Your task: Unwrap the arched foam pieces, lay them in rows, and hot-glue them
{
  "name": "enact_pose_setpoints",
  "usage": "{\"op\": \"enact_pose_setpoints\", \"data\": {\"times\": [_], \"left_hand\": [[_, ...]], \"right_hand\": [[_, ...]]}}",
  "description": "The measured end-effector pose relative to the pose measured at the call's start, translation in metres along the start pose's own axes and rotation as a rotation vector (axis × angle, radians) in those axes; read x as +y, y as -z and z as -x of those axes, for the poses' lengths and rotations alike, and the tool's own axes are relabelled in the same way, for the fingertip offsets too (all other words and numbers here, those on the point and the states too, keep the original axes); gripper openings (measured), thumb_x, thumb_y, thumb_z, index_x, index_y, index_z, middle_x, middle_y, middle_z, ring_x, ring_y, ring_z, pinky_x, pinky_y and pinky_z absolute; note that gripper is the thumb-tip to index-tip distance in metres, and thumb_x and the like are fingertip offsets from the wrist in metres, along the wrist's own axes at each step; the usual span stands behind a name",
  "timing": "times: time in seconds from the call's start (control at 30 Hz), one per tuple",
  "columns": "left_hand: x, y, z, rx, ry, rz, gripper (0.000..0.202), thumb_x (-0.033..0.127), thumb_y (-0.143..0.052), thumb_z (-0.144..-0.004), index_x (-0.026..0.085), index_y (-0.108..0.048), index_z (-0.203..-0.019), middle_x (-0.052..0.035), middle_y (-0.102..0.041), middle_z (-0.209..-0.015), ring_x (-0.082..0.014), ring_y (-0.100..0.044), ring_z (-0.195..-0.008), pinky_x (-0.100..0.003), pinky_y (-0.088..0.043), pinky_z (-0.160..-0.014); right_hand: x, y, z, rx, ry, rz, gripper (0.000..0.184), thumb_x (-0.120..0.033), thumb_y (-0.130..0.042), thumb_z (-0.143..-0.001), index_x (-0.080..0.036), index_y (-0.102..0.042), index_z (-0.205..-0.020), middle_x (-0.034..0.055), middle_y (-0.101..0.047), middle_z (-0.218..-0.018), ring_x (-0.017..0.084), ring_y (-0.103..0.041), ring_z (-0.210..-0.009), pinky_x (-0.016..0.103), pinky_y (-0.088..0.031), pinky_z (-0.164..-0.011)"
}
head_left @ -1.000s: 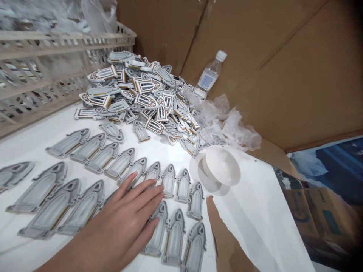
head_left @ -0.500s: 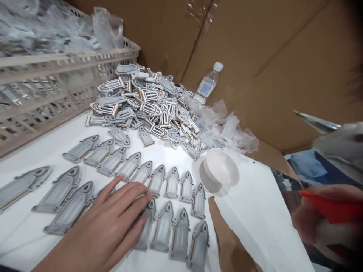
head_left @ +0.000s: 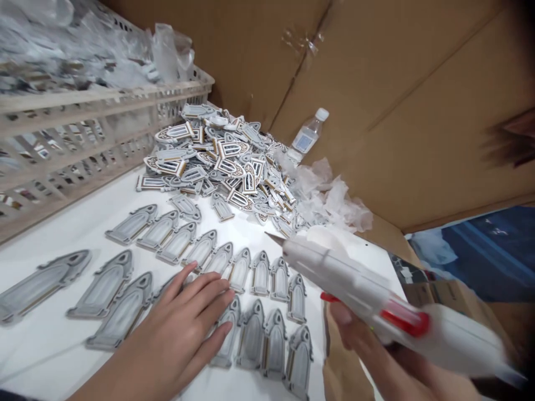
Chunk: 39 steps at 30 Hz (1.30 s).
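Observation:
My right hand (head_left: 376, 356) grips a white hot glue gun (head_left: 346, 273) with red parts and a glue stick at its rear. The metal nozzle points left, over the table beside the white bowl (head_left: 324, 236), which the gun partly covers. My left hand (head_left: 179, 323) lies palm down with fingers spread over the grey arch-shaped pieces (head_left: 221, 259), hiding some of them. Those pieces lie in two rows on the white table, flat backs up; one front-row piece (head_left: 298, 356) sits at the right end.
A heap of similar white and grey arch pieces (head_left: 225, 156) stands behind the rows. Further left is a plastic crate (head_left: 79, 100) full of bagged parts. A bottle (head_left: 307, 136), crumpled plastic (head_left: 334, 195) and a cardboard wall (head_left: 397, 100) are at the back; torn cardboard (head_left: 340, 367) lies in front.
My right hand has brought the glue gun from the far right edge in over the table, in front of the bowl. The left hand stays spread over the pieces; the view has shifted slightly.

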<state>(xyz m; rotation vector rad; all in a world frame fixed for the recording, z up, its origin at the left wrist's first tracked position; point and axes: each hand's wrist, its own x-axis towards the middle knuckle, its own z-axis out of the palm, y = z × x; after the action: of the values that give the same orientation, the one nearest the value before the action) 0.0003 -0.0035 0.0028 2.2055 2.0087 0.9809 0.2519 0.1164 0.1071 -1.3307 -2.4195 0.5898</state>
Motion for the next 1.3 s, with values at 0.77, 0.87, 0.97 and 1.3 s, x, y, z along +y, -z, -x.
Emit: {"op": "enact_pose_setpoints", "data": {"times": [0.77,0.87,0.97,1.3], "left_hand": [[-0.002,-0.012,0.002,0.073,-0.002,-0.020,0.032,0.040,-0.055,-0.091,0.021,-0.067,-0.113,0.0005,-0.071,-0.115,-0.0184,-0.056,-0.116,-0.036,-0.013,-0.118],[-0.003,-0.014,0.004,0.066,-0.034,-0.046,0.031,0.033,-0.050,-0.094,0.019,-0.066,-0.115,-0.0011,-0.070,-0.117,-0.0195,-0.055,-0.117,-0.039,-0.013,-0.118],[-0.004,-0.014,0.005,0.061,-0.053,-0.063,0.031,0.030,-0.047,-0.094,0.018,-0.065,-0.116,-0.0017,-0.069,-0.118,-0.0205,-0.053,-0.119,-0.041,-0.012,-0.118],[-0.003,-0.013,0.005,0.053,-0.042,-0.057,0.030,0.032,-0.050,-0.092,0.020,-0.065,-0.116,-0.0009,-0.069,-0.117,-0.0198,-0.053,-0.119,-0.039,-0.012,-0.118]], "right_hand": [[-0.009,-0.040,-0.051,-0.450,-0.057,-0.051,0.031,-0.046,-0.047,-0.094,-0.027,-0.064,-0.113,0.0038,-0.068,-0.110,0.024,-0.062,-0.102,0.034,-0.051,-0.089],[-0.014,-0.039,-0.051,-0.434,-0.035,-0.054,0.030,-0.043,-0.047,-0.094,-0.024,-0.066,-0.107,0.0055,-0.070,-0.102,0.025,-0.065,-0.096,0.034,-0.053,-0.085],[-0.018,-0.039,-0.051,-0.410,-0.018,-0.028,0.027,-0.041,-0.047,-0.094,-0.024,-0.067,-0.102,0.0056,-0.070,-0.098,0.025,-0.066,-0.094,0.036,-0.052,-0.088],[-0.015,-0.043,-0.045,-0.392,-0.027,0.042,0.020,-0.037,-0.050,-0.090,-0.026,-0.067,-0.089,0.0025,-0.070,-0.074,0.026,-0.068,-0.085,0.039,-0.052,-0.087]]}}
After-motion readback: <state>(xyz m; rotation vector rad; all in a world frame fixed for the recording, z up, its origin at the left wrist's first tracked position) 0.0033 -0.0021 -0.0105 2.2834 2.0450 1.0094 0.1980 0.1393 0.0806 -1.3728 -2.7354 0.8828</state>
